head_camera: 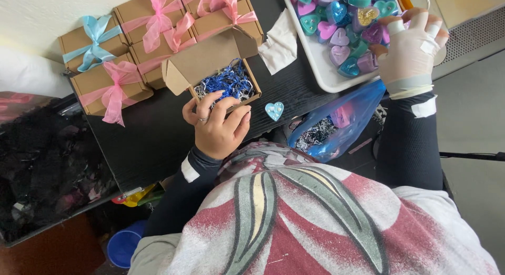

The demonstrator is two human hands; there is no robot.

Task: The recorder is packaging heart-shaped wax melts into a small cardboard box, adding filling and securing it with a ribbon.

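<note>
Hands first: our left hand (218, 129) sits at the near rim of the open kraft box (213, 70), fingers curled loosely against the cardboard and the blue and silver shredded paper (227, 83) that fills it; they pinch nothing that we can make out. A ring shows on one finger. Our right hand (409, 51), in a pale glove with white tape on the fingers, reaches over the near edge of the white tray (321, 64) at the far right corner of the black bench (152, 138). Its fingers bend down among the heart-shaped pieces (342, 28), teal, pink, lilac and blue, which are heaped in the tray; whether they actually grip one we cannot tell.

One light-blue heart (274, 110) lies alone on the bench near its front edge, just right of the open box and apart from both hands. A folded white cloth (280, 43) rests between the box and the tray. Along the far left edge stand closed kraft boxes, most tied with pink ribbon bows (158, 22) and one with a light-blue bow (93, 41). Below the tray, off the front edge of the bench, a blue plastic bag (342, 122) hangs open with more shredded paper inside.
</note>
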